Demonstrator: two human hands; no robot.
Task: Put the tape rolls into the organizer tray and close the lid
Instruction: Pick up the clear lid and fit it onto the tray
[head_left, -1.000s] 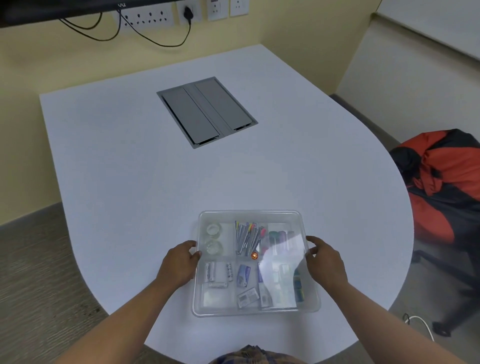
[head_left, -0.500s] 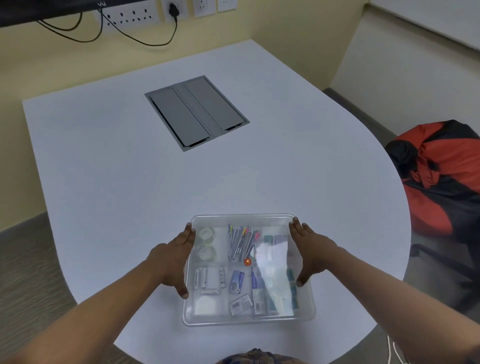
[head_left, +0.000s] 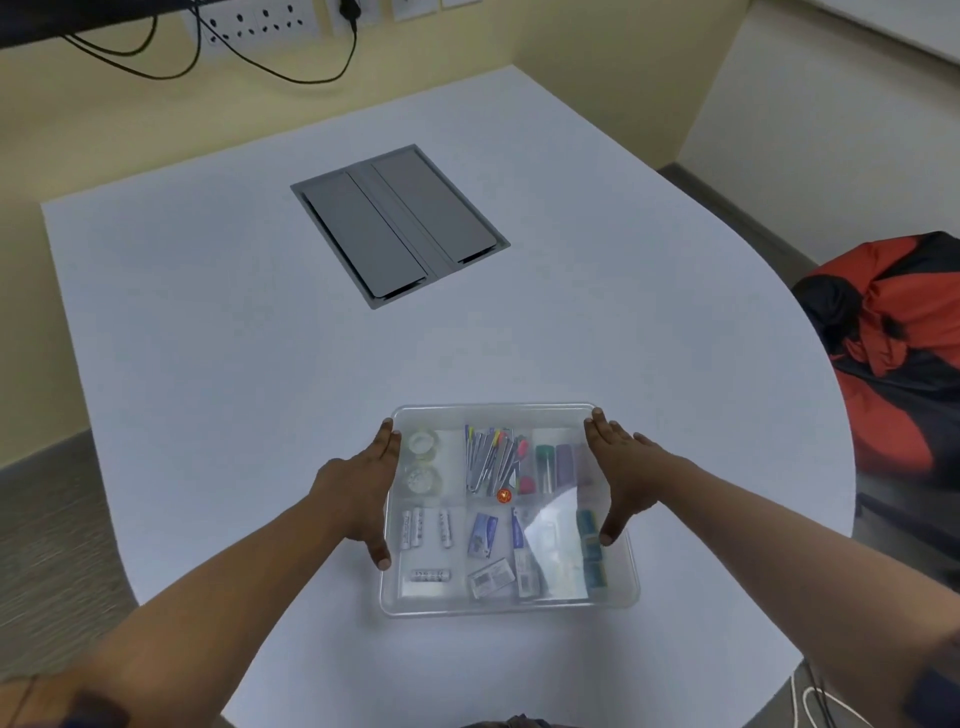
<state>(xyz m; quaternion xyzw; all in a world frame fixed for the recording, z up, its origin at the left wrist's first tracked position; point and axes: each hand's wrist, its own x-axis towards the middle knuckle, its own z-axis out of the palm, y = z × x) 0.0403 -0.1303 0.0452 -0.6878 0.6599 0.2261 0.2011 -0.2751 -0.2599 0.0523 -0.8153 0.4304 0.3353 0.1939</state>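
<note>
A clear plastic organizer tray (head_left: 509, 608) lies on the white table near me, with its clear lid (head_left: 550, 540) lying on top. Two clear tape rolls (head_left: 423, 462) lie in its far left compartment, under the lid. Pens, batteries, small packets and other stationery fill the other compartments. My left hand (head_left: 363, 493) lies flat against the tray's left edge, fingers stretched out. My right hand (head_left: 621, 478) rests flat on the right edge of the lid, fingers spread.
A grey cable hatch (head_left: 400, 226) is set into the table (head_left: 208, 338) further back. Wall sockets with black cables (head_left: 249, 23) are at the far wall. A red and black bag (head_left: 888, 332) sits on a chair to the right.
Both hands went from curled at the tray's sides to flat with fingers stretched along its left and right edges. The camera view shifted slightly.
</note>
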